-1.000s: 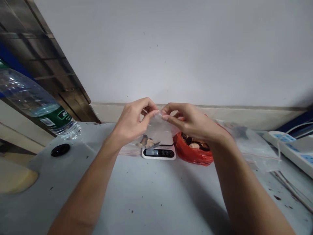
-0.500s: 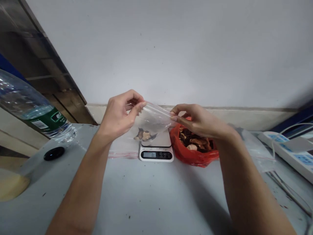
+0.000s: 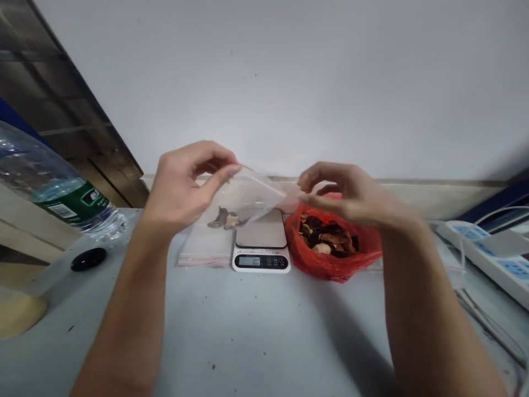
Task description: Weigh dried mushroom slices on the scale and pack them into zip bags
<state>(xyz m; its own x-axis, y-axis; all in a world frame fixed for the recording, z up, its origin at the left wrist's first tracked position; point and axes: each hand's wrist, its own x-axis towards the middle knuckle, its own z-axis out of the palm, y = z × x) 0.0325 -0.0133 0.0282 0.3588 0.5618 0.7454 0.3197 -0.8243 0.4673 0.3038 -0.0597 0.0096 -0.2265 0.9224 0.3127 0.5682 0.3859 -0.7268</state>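
Note:
My left hand point(image 3: 194, 182) pinches the upper edge of a clear zip bag point(image 3: 258, 193) between thumb and fingers. Several dried mushroom slices point(image 3: 226, 218) lie in the bag's lower part, which hangs tilted over the left of a small digital scale point(image 3: 261, 261). Apart from the bag's right corner, my right hand point(image 3: 336, 190) hovers with thumb and fingers slightly spread, holding nothing I can see. Just below it, a red plastic bag point(image 3: 333, 270) stands open, full of dried mushroom pieces point(image 3: 330, 237). The scale's display appears to read zero.
Flat clear zip bags point(image 3: 204, 248) lie left of the scale. On the far left are a water bottle point(image 3: 70, 193), a black oval object point(image 3: 88, 259) and a pale yellowish container point(image 3: 19, 314). A power strip point(image 3: 491, 248) with cables lies right, and a wall rises behind the table.
My right hand has let go of the zip bag's corner and moved slightly right. My left hand has shifted left with the bag, uncovering more of the scale's plate.

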